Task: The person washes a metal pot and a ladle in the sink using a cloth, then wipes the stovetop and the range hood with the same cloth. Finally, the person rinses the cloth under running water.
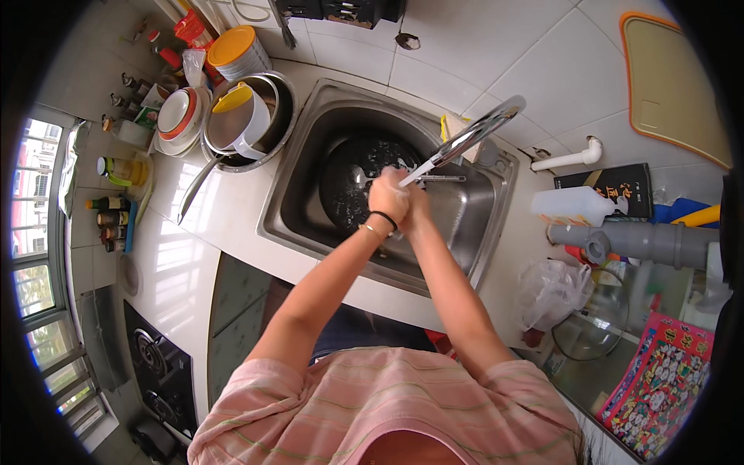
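Note:
Water runs from the chrome faucet (474,136) onto my two hands, which are pressed together over the stainless steel sink (465,209). My left hand (390,195), with a black band and a gold bracelet at its wrist, comes from the picture's left side and lies over the other. My right hand (415,203) is partly hidden behind it and the water. Whether anything small is between them cannot be seen. Below them in the basin sits a round black pan (343,197) with water and some suds. A metal utensil handle (447,178) lies across the pan's right side.
Left of the sink stand nested metal bowls (290,128) with a white, yellow-rimmed strainer or jug, and stacked plates (174,116). A knife-like metal handle (197,189) juts over the counter. To the right are a plastic bottle (572,206), a grey pipe (639,239) and a plastic bag (552,290).

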`<state>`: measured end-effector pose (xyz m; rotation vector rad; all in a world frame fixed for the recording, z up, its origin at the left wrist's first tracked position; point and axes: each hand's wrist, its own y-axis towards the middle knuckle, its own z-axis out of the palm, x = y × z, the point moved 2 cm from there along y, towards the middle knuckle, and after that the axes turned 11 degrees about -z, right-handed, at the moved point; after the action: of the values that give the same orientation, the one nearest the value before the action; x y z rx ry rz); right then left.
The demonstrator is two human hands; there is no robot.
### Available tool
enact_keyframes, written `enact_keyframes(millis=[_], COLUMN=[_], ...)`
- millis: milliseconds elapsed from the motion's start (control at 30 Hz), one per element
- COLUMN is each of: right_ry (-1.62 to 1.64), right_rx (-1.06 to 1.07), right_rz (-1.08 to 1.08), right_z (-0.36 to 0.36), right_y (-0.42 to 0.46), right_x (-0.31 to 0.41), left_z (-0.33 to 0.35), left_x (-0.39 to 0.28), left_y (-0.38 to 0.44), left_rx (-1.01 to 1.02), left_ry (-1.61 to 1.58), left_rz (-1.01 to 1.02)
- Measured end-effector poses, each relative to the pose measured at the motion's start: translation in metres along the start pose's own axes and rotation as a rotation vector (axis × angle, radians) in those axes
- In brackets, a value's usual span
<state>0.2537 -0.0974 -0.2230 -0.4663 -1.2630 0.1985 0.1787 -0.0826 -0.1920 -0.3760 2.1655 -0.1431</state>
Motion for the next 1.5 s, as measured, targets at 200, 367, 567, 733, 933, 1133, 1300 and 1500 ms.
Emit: enact_keyframes(millis=[200,367,567,733,933,1133,1300,1500], right_ry=[0.129,-0.202,-0.346,0.293,0.059,0.169,0.291,0.321], right_rx=[0.005,0.268,0.120,0.073,0.029,-0.024,-0.064,-0.406], right_rz=[0.053,-0.036,-0.293,0.044,-0.237,-0.287,-0.348,0.081], right_z=[-0.012,-0.030,-0.007,0.025,0.016,0.040,0.022,-0.029], right_y=[-0.027,-0.049,-0.051,-0.052,-0.035,-0.047,-0.050,-0.026], right_x=[0.023,0.061,0.074,0.080,0.057,0.071,0.082,-0.004], left_z=[-0.022,-0.079,-0.105,-0.092,-0.084,-0.020,0.025,-0.015], left_x=[0.018,0.013,-0.019,-0.025,0.000,0.081,0.099,0.039], left_y=[0.036,0.034,0.005,-0.049,-0.074,0.010,0.012,-0.007], left_rx=[-0.112,0.400,0.137,-0.134,0.118,0.150,0.688,0.476], left_ry=[-0.201,-0.666,-0.531,-0.176,-0.127,-0.652,-0.957,-0.829], left_rz=[-0.070,-0.128,0.040,0.576,0.431,0.027,-0.619,-0.567])
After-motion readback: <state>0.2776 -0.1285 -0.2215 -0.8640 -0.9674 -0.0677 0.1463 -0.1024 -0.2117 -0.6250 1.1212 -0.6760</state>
